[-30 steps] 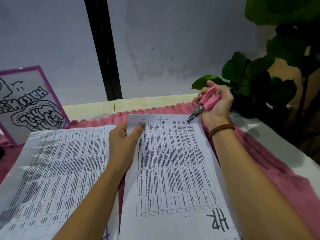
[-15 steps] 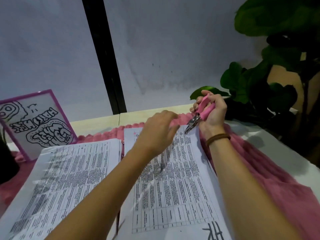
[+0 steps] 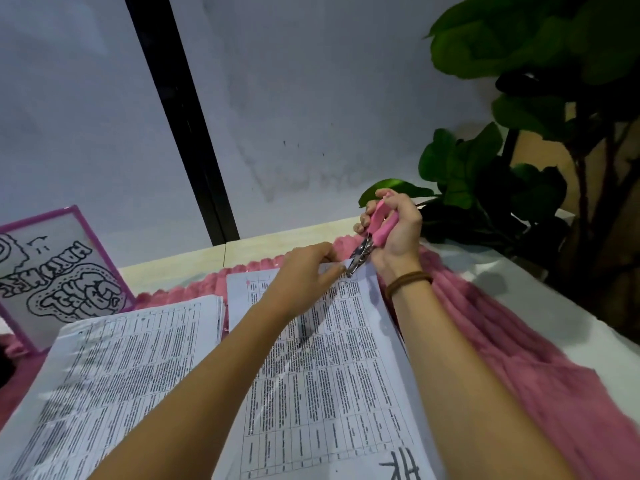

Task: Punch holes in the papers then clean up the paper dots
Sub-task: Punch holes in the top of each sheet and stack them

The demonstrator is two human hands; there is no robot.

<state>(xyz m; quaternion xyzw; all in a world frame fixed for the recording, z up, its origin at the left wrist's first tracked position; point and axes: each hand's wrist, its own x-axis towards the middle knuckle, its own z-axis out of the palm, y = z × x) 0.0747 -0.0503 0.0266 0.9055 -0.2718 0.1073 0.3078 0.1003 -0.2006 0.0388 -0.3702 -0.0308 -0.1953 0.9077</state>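
Two sets of printed table sheets lie on a pink cloth. The right paper (image 3: 329,375) carries a handwritten mark at its near edge, and the left stack (image 3: 114,368) lies beside it. My right hand (image 3: 394,233) grips a pink-handled hole punch (image 3: 372,237), whose metal jaws sit at the right paper's far right corner. My left hand (image 3: 304,275) pinches that same far corner next to the jaws, lifting the edge slightly. No paper dots can be made out.
The pink cloth (image 3: 519,358) covers a white table (image 3: 554,289). A purple-framed sign (image 3: 59,271) with doodle lettering stands at the far left. A large leafy plant (image 3: 502,168) crowds the far right corner, behind my right hand. A wall with a black strip runs behind.
My left hand left the seam between the two paper sets and reached to the right paper's far corner. The punch jaws came down onto that corner. The camera tilted up slightly.
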